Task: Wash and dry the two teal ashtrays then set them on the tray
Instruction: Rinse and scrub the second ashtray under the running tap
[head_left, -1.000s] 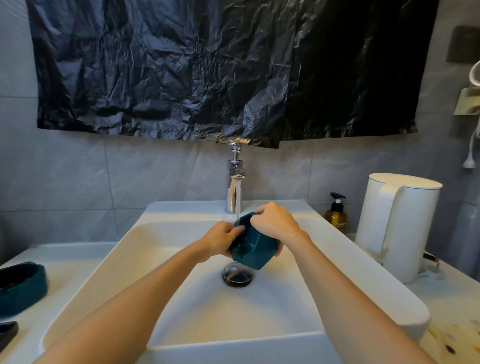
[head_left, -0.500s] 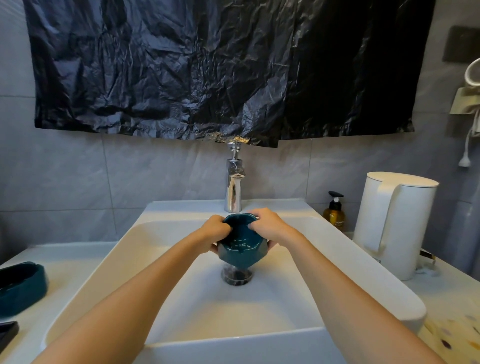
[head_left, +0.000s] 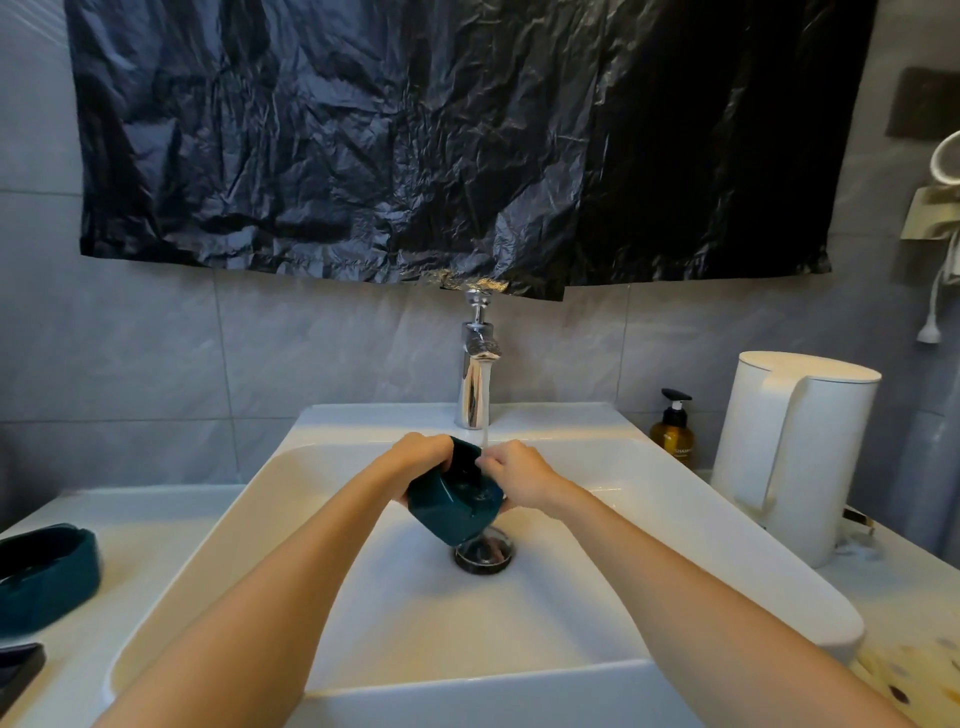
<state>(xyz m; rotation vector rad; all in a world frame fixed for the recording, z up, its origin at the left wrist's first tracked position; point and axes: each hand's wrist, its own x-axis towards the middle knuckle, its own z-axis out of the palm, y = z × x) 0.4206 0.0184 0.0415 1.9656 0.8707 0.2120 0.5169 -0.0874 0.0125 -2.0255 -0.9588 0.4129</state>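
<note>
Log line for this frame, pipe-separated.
phase: washing | left hand: grips ashtray | right hand: holds its rim | faucet: running | second ashtray: on counter, left

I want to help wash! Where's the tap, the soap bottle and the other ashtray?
tap (head_left: 474, 395): head view, on its shiny body.
soap bottle (head_left: 674, 441): head view, on its amber body.
other ashtray (head_left: 49, 582): head view, on its teal side.

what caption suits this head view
Left hand and right hand hold a teal ashtray under the running tap over the sink.

Both hands, left hand and right hand, hold a tilted teal ashtray under the running faucet.
</note>
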